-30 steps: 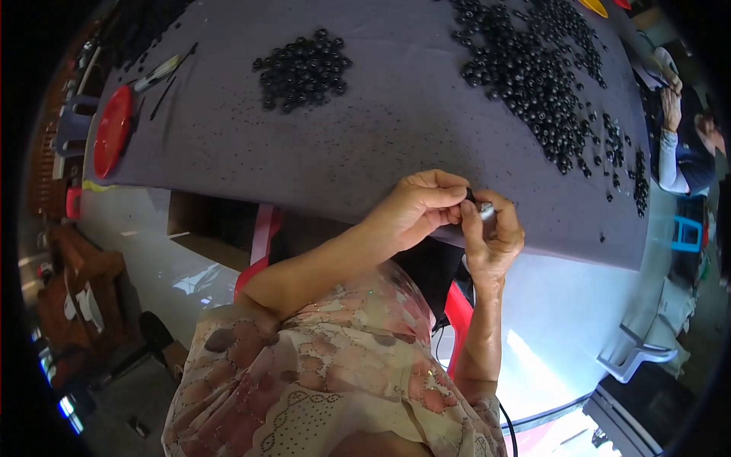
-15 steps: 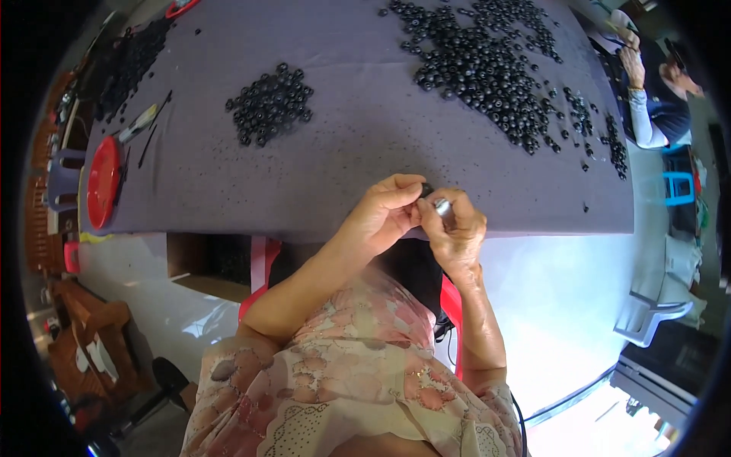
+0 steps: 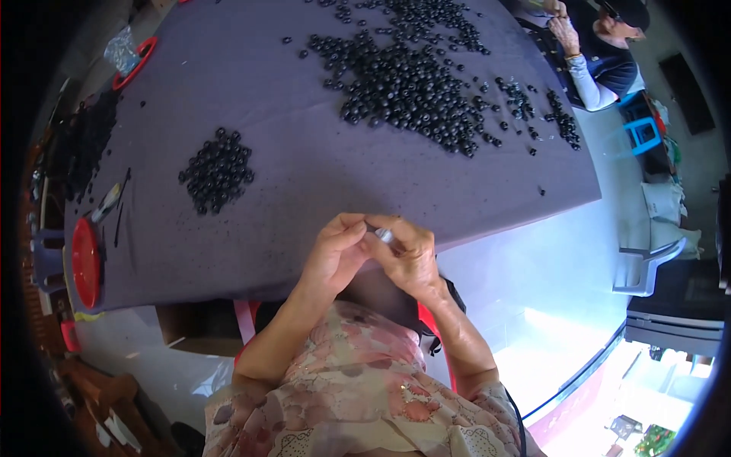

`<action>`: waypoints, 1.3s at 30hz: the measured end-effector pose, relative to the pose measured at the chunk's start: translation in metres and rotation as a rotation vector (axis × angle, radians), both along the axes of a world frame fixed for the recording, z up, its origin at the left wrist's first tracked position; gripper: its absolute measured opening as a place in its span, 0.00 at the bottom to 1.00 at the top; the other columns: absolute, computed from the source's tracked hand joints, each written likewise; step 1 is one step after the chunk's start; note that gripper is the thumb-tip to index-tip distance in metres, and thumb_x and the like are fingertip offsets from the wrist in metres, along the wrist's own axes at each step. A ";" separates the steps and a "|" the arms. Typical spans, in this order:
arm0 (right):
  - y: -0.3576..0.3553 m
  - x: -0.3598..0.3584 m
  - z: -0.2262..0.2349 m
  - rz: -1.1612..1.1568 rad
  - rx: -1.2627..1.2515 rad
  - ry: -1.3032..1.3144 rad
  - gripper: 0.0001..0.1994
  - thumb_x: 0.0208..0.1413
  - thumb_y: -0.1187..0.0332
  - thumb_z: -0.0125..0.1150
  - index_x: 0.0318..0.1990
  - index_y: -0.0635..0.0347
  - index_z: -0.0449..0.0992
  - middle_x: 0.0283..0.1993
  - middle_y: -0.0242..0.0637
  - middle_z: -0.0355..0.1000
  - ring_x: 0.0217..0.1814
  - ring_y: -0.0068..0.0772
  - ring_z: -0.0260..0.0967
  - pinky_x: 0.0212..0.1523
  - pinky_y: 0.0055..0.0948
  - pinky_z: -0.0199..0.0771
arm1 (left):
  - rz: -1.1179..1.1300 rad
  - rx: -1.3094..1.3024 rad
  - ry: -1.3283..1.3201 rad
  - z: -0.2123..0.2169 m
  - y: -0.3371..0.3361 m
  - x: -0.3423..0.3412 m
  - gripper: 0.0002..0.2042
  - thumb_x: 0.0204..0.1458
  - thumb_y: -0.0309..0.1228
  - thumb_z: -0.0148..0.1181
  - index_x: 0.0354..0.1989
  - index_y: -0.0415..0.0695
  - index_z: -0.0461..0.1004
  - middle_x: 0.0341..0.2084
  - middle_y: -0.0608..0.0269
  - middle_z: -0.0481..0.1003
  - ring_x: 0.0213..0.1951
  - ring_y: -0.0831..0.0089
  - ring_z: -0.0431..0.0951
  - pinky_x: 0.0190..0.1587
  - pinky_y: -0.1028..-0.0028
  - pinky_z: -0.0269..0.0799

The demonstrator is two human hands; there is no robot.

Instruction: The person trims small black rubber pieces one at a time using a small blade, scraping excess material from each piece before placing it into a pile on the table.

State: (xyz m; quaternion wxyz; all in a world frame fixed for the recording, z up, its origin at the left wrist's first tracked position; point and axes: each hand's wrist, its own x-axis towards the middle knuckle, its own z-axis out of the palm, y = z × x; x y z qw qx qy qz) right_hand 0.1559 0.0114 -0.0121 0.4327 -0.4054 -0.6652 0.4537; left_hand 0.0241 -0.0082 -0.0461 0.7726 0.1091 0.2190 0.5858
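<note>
a small piecework workshop — a long purple table (image 3: 320, 167) heaped with black beads (image 3: 411, 76), a co-worker (image 3: 601, 53) seated opposite.

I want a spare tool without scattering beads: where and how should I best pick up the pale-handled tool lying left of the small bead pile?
Probably grip the pale-handled tool across its light handle, pinching from above. It lies flat on the purple table, clear of the small bead pile and beside the red dish.
</note>
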 end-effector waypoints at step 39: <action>-0.015 0.018 0.040 0.050 -0.070 0.255 0.04 0.53 0.73 0.47 0.34 0.63 0.64 0.25 0.30 0.65 0.24 0.12 0.56 0.22 0.13 0.56 | 0.005 0.283 0.106 0.046 -0.015 0.007 0.07 0.49 0.25 0.50 0.36 0.42 0.71 0.25 0.63 0.72 0.27 0.78 0.68 0.29 0.78 0.61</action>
